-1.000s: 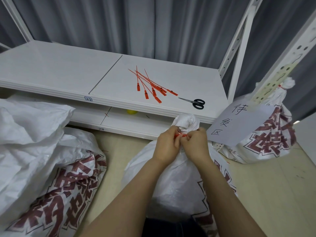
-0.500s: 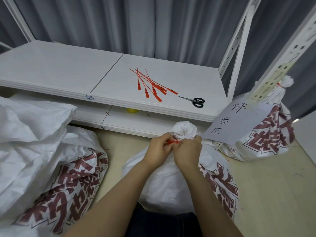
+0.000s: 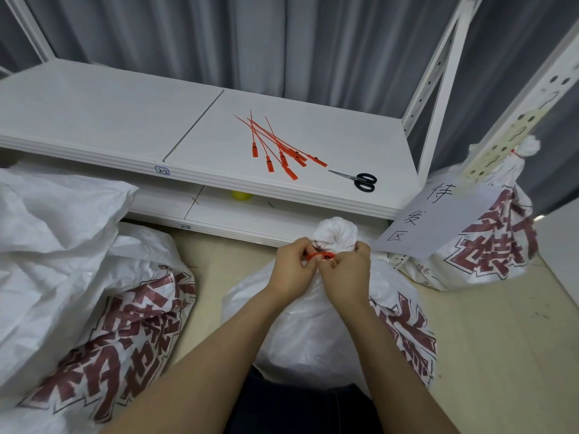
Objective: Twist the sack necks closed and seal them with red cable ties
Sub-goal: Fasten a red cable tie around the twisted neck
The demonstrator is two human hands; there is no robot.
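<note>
Sack [image 3: 313,327] stands on the floor [image 3: 501,355] at frame centre, white with dark red print, neck twisted into a bunched knob [image 3: 336,231] at its 12 o'clock. A red cable tie [image 3: 320,255] circles the neck just under the knob. Left hand [image 3: 293,267] sits at 9 o'clock of the neck, fingers curled, pinching the tie's free end. Right hand [image 3: 346,274] sits at 3 o'clock, fingers clenched on the tie's head and pressed against the sack. Both hands touch at the thumbs. White shelf [image 3: 109,120] runs across at 12 o'clock; on it a loose fan of spare ties [image 3: 279,148] and, at their 4 o'clock, black-handled scissors [image 3: 360,180], apart from the ties. A yellow object [image 3: 241,195] shows on the lower shelf level, mostly hidden. At 2 o'clock a tied sack [image 3: 495,245] stands by the rack post, a red tie at its neck, with a handwritten paper sign [image 3: 435,223] hanging in front. At 8 o'clock, slumped open sacks [image 3: 78,277] lie heaped.
</note>
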